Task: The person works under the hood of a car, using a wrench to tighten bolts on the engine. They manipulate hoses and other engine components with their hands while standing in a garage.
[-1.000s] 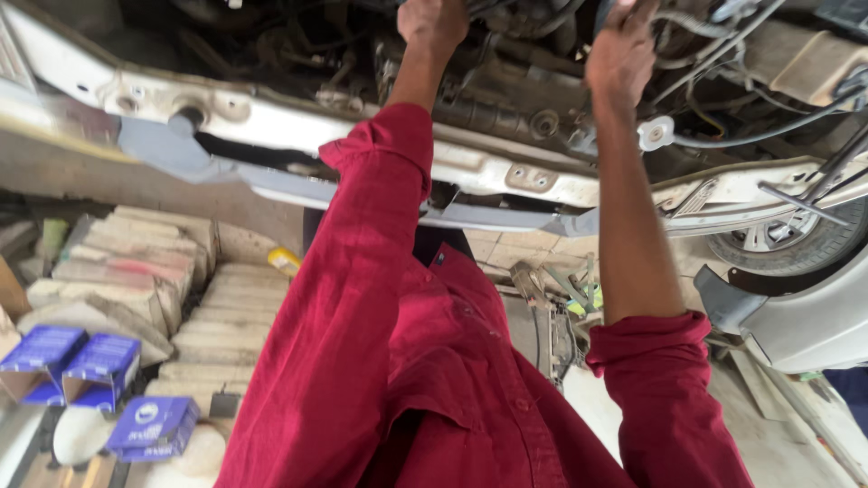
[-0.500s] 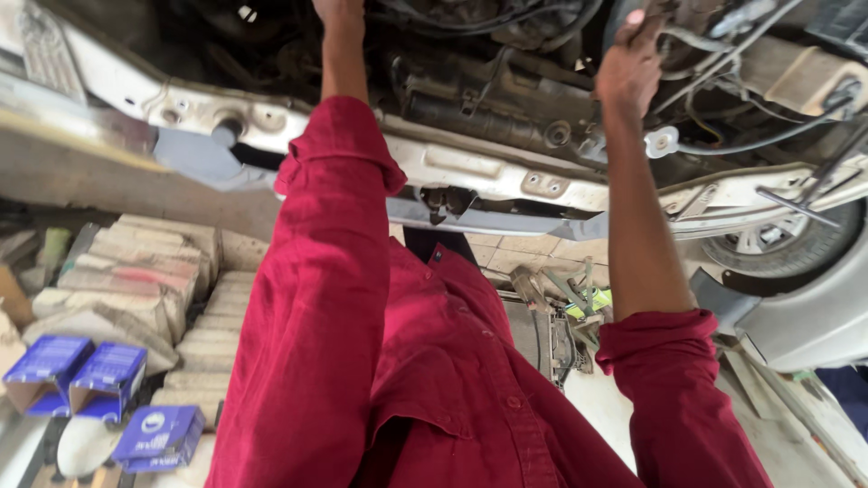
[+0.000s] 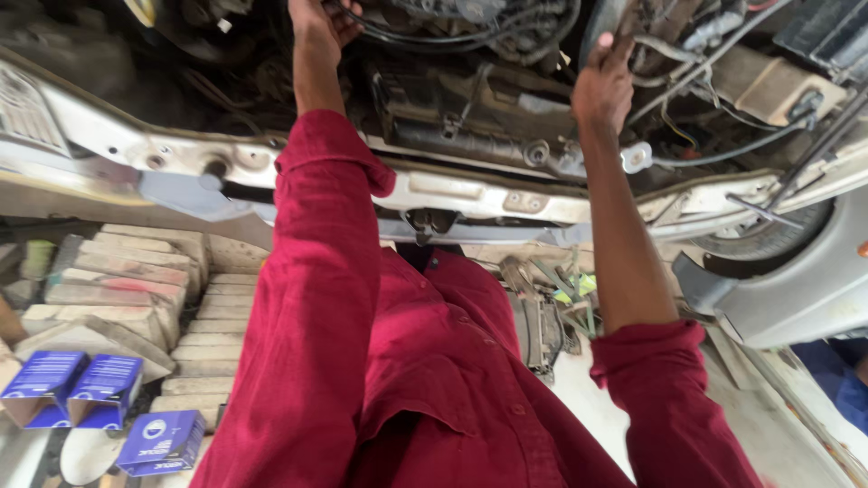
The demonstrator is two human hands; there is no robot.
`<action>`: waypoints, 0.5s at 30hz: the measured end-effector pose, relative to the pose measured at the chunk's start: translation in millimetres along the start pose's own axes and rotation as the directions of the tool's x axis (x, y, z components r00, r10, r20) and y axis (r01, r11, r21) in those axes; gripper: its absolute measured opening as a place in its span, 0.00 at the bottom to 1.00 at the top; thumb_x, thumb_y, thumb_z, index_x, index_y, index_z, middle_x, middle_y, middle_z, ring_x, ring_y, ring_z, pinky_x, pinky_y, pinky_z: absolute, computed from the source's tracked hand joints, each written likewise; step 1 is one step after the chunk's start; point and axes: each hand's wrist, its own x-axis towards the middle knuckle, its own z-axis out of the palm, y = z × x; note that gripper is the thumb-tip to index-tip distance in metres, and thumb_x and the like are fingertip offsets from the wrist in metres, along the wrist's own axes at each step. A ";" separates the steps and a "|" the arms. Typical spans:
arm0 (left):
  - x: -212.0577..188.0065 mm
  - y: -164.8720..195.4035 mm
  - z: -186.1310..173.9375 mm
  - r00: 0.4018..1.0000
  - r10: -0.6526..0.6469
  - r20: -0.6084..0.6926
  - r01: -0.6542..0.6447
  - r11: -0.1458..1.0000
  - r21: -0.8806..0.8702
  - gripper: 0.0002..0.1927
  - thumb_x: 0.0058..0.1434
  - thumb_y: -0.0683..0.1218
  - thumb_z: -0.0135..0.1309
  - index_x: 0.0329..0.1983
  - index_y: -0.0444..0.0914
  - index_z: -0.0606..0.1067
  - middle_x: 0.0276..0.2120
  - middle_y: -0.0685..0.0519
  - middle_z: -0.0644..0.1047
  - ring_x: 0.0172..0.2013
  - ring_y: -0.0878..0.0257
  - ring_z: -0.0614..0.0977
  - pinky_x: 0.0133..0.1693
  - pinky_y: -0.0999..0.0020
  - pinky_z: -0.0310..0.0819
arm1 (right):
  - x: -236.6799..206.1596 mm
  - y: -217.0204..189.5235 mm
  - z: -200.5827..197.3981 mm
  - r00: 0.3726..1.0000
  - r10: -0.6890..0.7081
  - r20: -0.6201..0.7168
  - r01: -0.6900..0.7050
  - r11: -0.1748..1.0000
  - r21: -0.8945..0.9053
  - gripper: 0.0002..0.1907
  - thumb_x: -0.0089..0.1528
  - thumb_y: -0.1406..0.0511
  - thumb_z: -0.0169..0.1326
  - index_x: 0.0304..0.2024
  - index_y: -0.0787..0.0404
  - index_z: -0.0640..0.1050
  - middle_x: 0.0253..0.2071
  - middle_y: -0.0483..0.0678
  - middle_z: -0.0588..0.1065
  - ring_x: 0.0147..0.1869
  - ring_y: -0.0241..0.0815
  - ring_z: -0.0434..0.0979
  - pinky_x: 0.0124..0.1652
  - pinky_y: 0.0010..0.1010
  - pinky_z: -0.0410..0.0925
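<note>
I lean over an open car engine bay (image 3: 470, 99) in red sleeves. My left hand (image 3: 321, 25) reaches deep into the bay at the top, fingers curled around a bundle of black hoses (image 3: 425, 38). My right hand (image 3: 604, 83) is raised further right, its fingers closed on a dark tube-like part (image 3: 608, 20) beside wiring and a tan plastic box (image 3: 768, 86). The white front crossmember (image 3: 488, 199) runs under both forearms.
Stacked concrete blocks (image 3: 127, 289) lie on the ground at left, with three blue cartons (image 3: 72, 389) and a white disc (image 3: 90, 452) beside them. A front wheel (image 3: 768, 237) and grey bumper piece (image 3: 796, 289) are at right. Loose car parts (image 3: 542, 316) lie below the crossmember.
My left hand has moved left and deeper into the bay onto the hoses. My right hand has stayed on the dark part at upper right.
</note>
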 end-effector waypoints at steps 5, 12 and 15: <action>9.2 5.7 -2.8 0.999 -0.027 0.029 0.027 1.000 0.001 0.21 0.71 0.57 0.39 0.32 0.40 0.73 0.23 0.52 0.79 0.28 0.58 0.86 0.36 0.57 0.85 | 8.3 0.7 0.8 0.993 -0.102 -0.051 0.100 0.994 -0.031 0.34 0.75 0.44 0.24 0.69 0.64 0.52 0.50 0.69 0.76 0.50 0.71 0.79 0.46 0.60 0.73; 28.5 -8.7 -6.7 0.991 -0.105 0.086 0.124 0.960 -0.253 0.13 0.74 0.48 0.36 0.38 0.38 0.68 0.25 0.52 0.74 0.29 0.57 0.78 0.40 0.52 0.77 | 7.5 -7.4 -5.0 1.000 -0.010 0.019 0.011 1.000 -0.012 0.31 0.74 0.46 0.24 0.67 0.60 0.56 0.48 0.67 0.77 0.50 0.72 0.78 0.46 0.63 0.69; 32.1 -4.1 -4.1 0.982 -0.184 0.040 0.187 0.931 -0.314 0.14 0.72 0.46 0.32 0.37 0.37 0.68 0.23 0.51 0.72 0.25 0.56 0.75 0.39 0.50 0.75 | 8.9 -8.9 -4.5 0.999 -0.032 -0.011 0.032 0.999 -0.025 0.30 0.75 0.46 0.26 0.66 0.61 0.56 0.49 0.69 0.77 0.51 0.74 0.77 0.47 0.64 0.67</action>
